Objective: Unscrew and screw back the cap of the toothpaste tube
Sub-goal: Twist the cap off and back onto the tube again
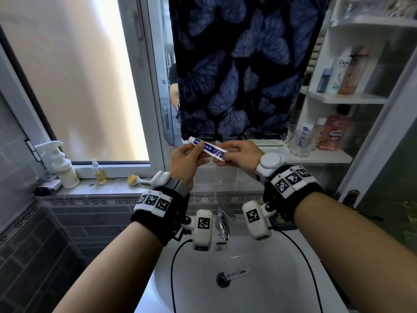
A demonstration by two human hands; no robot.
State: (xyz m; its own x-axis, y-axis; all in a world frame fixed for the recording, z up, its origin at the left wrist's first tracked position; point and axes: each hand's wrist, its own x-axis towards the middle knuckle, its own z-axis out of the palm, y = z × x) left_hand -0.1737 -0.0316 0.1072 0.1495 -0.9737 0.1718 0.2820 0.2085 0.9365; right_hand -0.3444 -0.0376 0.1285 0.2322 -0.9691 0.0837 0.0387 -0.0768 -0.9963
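Head view, tubes: two; one toothpaste tube (207, 148) in my hands above the sink (282, 279), one second tube (239, 272) lying in the basin beside the drain (223, 279).
Left hand (187, 159): raised, fingers curled round the tube's middle, its flat end sticking up left.
Right hand (239, 154): raised opposite, fingertips pinching the tube's right end; the cap is hidden, I cannot tell its state.
Wrist bands: two, one per forearm.
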